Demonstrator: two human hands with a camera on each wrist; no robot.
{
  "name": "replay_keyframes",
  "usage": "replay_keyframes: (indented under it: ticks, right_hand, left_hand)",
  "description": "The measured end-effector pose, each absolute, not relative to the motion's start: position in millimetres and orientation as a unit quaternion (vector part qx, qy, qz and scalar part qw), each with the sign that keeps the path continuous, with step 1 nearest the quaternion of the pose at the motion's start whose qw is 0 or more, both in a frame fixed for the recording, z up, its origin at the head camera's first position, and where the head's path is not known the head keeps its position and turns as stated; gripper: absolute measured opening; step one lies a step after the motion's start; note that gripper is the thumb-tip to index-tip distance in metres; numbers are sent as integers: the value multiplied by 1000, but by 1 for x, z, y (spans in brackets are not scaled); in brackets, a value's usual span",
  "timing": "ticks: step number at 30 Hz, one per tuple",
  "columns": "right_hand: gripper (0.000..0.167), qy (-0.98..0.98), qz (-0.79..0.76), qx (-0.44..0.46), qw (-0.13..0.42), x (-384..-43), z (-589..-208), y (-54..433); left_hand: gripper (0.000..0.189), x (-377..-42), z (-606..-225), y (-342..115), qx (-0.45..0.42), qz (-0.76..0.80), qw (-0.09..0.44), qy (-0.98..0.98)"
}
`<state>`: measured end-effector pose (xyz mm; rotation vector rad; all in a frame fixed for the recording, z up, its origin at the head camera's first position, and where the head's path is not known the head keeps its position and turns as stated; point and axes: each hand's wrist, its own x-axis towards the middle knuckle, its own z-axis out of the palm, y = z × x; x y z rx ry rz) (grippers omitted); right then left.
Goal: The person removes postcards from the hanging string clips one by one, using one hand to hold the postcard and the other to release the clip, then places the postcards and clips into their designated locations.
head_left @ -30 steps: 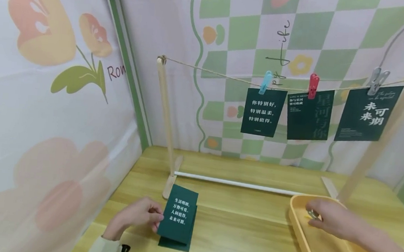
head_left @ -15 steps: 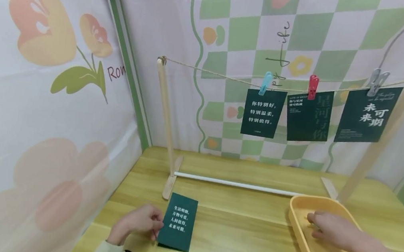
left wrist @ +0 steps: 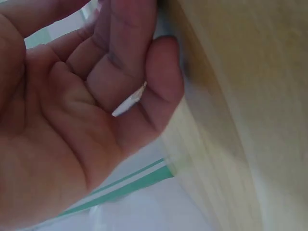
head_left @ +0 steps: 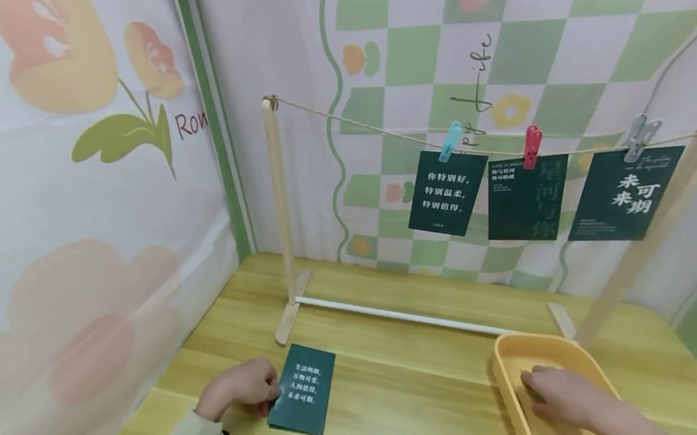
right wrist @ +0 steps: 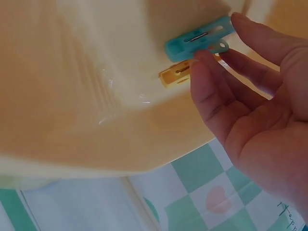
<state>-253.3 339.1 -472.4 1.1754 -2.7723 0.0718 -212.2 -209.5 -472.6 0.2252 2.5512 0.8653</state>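
At the left, my left hand (head_left: 248,383) pinches the left edge of a dark green card (head_left: 308,397) printed with white characters. This card lies almost flat on the table over another green card, of which only a thin lower edge shows. In the left wrist view the fingers (left wrist: 130,53) are curled near the tabletop, and the card is out of sight. My right hand (head_left: 571,401) reaches into the yellow tray (head_left: 510,390). In the right wrist view, its thumb and fingers pinch the handle end of a blue clothespin (right wrist: 195,41). A yellow clothespin (right wrist: 174,75) lies beside it.
A wooden frame (head_left: 280,198) stands behind, with a string (head_left: 356,125) across its top. Three green cards hang there from a blue clothespin (head_left: 450,142), a red clothespin (head_left: 532,148) and a grey clothespin (head_left: 640,139). A white rod (head_left: 402,315) runs low between the posts.
The left hand has lowered the green card onto the card beneath it. The right hand has stayed in the tray, shifting slightly, with its fingertips lower. The view has turned slightly.
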Motion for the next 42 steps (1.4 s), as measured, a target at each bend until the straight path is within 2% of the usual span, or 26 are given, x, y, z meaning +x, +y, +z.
replay_keyframes:
  ticks: [6, 11, 13, 20, 26, 32, 36, 42]
  right_hand:
    - [33, -926, 42, 374, 19, -256, -469, 339]
    - [29, -911, 92, 402, 24, -261, -458, 337]
    - [28, -906, 93, 410, 40, -264, -448, 335]
    - [19, -926, 75, 371, 18, -281, -396, 317]
    - [12, -926, 101, 357, 69, -284, -360, 310]
    - [5, -932, 116, 332, 90, -280, -335, 296]
    - [4, -924, 122, 336, 138, -280, -324, 288]
    - [17, -898, 129, 367, 205, -283, -307, 281]
  left_hand:
    - [23, -213, -467, -206, 43, 273, 226, 934]
    - [21, -214, -465, -204, 29, 257, 233, 937]
    - [20, -215, -463, -203, 21, 250, 240, 938]
    - [24, -222, -454, -200, 23, 234, 250, 939]
    - [29, -228, -448, -191, 82, 249, 228, 938]
    - [29, -232, -443, -188, 128, 295, 207, 924]
    - [31, -237, -439, -184, 165, 308, 187, 918]
    - [31, -248, -433, -172, 206, 316, 134, 916]
